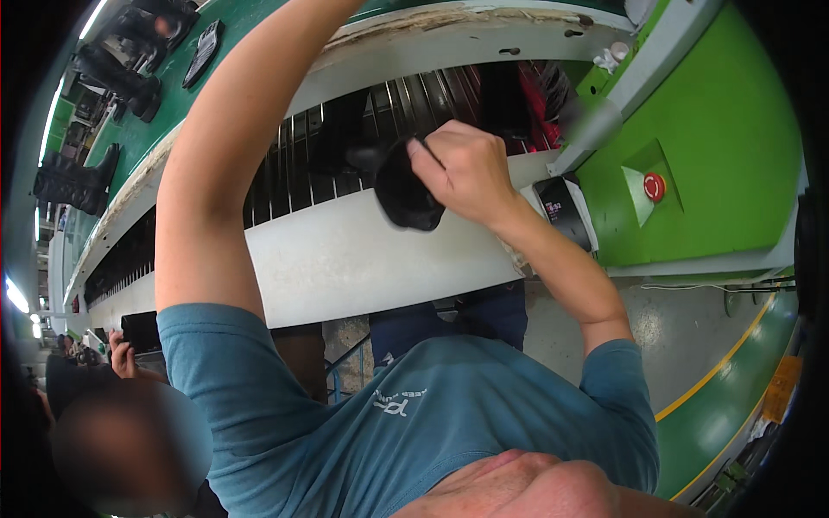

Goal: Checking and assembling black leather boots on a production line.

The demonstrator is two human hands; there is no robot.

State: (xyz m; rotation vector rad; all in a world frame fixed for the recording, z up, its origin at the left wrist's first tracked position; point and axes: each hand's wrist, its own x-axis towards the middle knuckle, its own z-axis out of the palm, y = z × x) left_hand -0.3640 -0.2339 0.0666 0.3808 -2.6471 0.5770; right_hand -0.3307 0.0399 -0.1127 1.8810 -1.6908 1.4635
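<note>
My right hand [462, 168] is closed on the upper rim of a black boot [404, 194], with the thumb over the edge of its shaft. The boot is held tilted above the white front rail [363, 259] of a roller conveyor, its shaft toward me. Its far part merges with dark shapes over the rollers, so I cannot tell where it ends. My left arm [233, 129] reaches up and forward across the conveyor. The left hand lies beyond the top edge of the picture.
At right stands a green machine housing [708, 164] with a red emergency stop button [654, 187]. Several black boots [78, 180] stand or lie on the green worktable [164, 129] at far left. Another person's hand [123, 356] holds something black at lower left.
</note>
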